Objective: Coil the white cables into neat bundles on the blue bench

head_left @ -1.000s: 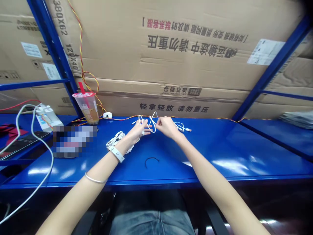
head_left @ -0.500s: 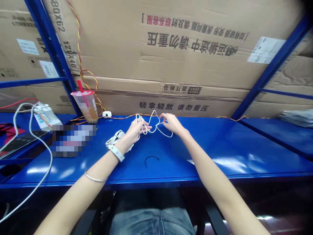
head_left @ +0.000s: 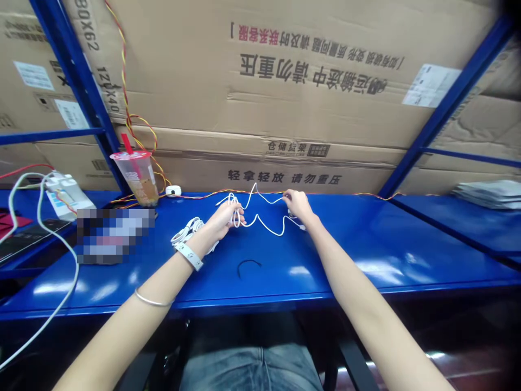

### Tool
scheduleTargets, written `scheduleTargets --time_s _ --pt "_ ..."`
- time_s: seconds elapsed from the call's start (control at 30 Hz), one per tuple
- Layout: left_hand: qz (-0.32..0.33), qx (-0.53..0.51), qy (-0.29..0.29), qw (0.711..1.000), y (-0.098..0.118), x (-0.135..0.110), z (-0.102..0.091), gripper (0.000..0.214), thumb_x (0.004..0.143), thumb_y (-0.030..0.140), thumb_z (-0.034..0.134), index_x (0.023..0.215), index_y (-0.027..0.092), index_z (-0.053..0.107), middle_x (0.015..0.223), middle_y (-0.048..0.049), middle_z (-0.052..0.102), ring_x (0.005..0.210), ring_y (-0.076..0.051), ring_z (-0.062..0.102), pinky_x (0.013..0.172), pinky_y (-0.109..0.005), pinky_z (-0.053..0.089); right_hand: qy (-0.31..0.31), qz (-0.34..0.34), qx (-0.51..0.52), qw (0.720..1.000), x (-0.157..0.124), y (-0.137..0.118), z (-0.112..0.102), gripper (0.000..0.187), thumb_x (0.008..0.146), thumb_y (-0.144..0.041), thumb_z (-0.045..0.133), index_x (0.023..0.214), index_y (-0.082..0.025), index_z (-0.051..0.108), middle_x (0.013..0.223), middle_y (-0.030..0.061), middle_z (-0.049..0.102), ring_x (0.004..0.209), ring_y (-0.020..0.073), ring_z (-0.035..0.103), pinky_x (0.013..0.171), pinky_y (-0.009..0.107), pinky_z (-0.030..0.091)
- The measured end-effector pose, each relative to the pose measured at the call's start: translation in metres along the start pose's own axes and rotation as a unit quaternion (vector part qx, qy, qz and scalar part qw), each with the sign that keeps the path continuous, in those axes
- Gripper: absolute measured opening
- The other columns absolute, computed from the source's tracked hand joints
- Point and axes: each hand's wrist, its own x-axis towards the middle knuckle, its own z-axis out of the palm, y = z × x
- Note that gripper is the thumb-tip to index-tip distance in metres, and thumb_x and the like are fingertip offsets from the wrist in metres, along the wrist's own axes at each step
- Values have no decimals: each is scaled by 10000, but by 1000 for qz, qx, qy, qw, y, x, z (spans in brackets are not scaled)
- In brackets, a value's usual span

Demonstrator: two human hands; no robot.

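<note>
A thin white cable stretches in loose bends between my two hands. My left hand is closed round its looped part, with small coils sticking out past the fingers. With thumb and fingers pinched, my right hand grips another stretch of the same cable; a white plug end hangs just below that hand. Beside my left wrist lies a second bundle of white cable, partly hidden by the forearm. A short black tie, curved, rests on the blue tabletop nearer to me.
At the back left stand a drink cup with a red straw and a small white case. A blurred-out object and a white power strip are farther left. Cardboard walls the back; papers lie far right.
My right hand has moved right, away from my left, drawing the cable out between them. A plug end now shows below the right hand. The view has shifted slightly.
</note>
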Motion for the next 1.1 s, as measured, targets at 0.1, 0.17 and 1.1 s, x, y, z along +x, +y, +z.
scheduleTargets --time_s 0.1,0.17,1.1 --pt "0 6 -1 1000 0 0 0 40 850 154 525 832 165 491 661 4 582 465 -110 580 440 -218 429 -5 8 10 1000 4 18 4 346 924 -211 475 1212 -110 637 1169 154 678 1056 239 630 909 287 437" --pt "5 6 -2 1000 0 0 0 42 849 153 526 833 167 489 659 9 582 464 -109 578 455 -225 441 -15 15 11 1000 5 26 4 377 909 -190 487 1256 -107 610 1168 153 678 1029 230 640 900 285 445" --pt "-80 23 -100 991 -9 1 2 403 812 369 691 1088 113 546 921 -148 697 701 -175 684 605 -259 535 -242 -54 525 814 -19 -54 -35 287 639 -325 819 759 -118 662 614 43 692 549 129 646 584 231 541"
